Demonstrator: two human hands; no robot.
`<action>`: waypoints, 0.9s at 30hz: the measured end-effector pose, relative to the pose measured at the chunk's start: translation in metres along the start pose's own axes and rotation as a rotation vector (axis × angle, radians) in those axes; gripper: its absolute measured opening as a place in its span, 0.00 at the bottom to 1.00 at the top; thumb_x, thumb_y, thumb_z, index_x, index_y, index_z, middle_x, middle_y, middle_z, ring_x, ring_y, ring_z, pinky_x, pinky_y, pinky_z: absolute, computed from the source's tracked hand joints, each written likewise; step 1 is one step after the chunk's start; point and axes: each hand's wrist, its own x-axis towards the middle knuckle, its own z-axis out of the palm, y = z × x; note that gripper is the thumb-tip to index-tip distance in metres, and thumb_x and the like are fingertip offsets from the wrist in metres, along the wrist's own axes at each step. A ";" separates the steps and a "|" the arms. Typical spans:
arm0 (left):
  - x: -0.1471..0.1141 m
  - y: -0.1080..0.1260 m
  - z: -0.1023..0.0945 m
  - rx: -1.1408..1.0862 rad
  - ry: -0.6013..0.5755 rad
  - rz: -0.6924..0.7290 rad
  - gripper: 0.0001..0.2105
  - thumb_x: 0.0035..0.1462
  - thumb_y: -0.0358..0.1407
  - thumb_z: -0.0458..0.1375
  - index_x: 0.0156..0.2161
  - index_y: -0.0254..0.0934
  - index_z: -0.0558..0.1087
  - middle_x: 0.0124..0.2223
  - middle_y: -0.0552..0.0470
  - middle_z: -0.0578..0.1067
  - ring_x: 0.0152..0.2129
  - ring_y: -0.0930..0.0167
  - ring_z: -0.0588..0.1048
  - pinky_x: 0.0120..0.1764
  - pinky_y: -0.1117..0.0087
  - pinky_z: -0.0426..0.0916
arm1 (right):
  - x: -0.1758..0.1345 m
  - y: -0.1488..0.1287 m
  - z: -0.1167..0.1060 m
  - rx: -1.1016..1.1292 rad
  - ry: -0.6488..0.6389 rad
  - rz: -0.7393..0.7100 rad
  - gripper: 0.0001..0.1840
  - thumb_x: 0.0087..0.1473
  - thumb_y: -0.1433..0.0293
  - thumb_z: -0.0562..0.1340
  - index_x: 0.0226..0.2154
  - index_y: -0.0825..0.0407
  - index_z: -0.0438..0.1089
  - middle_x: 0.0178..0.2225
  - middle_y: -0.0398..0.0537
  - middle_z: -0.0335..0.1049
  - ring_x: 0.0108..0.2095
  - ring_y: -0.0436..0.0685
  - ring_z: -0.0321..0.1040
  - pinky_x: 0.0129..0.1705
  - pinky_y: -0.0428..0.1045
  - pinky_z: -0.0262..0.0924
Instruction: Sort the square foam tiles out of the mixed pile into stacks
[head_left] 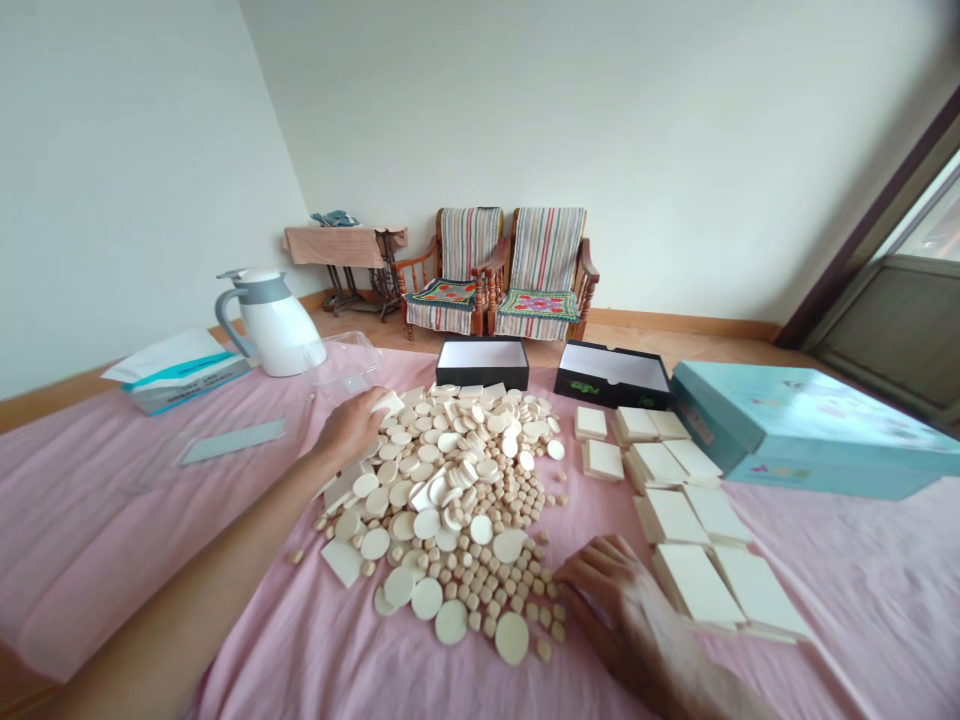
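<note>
A heap of pale discs, squares and small cubes lies spread on the pink cloth. At the heap's left edge, the left hand has its fingertips at a square piece; I cannot tell whether they grip it. Beside the heap's near right edge, the right hand has loosely bent fingers; whether they hold anything is unclear. Stacked square tiles stand right of the heap, black boxes behind it.
</note>
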 end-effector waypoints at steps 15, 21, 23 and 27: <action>0.008 0.161 0.031 -0.764 -0.377 0.199 0.20 0.54 0.43 0.57 0.48 0.32 0.73 0.41 0.44 0.78 0.33 0.66 0.77 0.27 0.70 0.73 | -0.001 0.001 -0.001 -0.039 0.022 -0.007 0.11 0.60 0.75 0.54 0.30 0.52 0.69 0.28 0.45 0.68 0.33 0.54 0.63 0.39 0.51 0.54; 0.006 0.145 0.022 -0.603 -0.161 0.225 0.15 0.54 0.41 0.56 0.43 0.35 0.75 0.43 0.46 0.79 0.35 0.67 0.77 0.40 0.66 0.73 | 0.000 0.001 -0.005 -0.063 0.038 -0.019 0.12 0.60 0.75 0.54 0.28 0.52 0.69 0.27 0.45 0.68 0.32 0.53 0.63 0.38 0.50 0.56; 0.001 0.124 0.009 -0.556 -0.172 0.194 0.18 0.54 0.42 0.56 0.46 0.35 0.74 0.43 0.45 0.79 0.37 0.66 0.77 0.40 0.67 0.73 | -0.001 0.002 -0.005 -0.065 0.040 -0.022 0.11 0.60 0.75 0.54 0.29 0.51 0.69 0.27 0.44 0.68 0.32 0.53 0.63 0.39 0.51 0.57; -0.022 0.068 -0.028 -0.345 -0.346 0.143 0.26 0.52 0.46 0.56 0.55 0.37 0.68 0.51 0.44 0.75 0.44 0.63 0.76 0.42 0.66 0.72 | -0.003 0.004 -0.003 -0.057 0.039 -0.043 0.12 0.59 0.76 0.54 0.28 0.51 0.68 0.27 0.44 0.68 0.31 0.53 0.64 0.39 0.51 0.58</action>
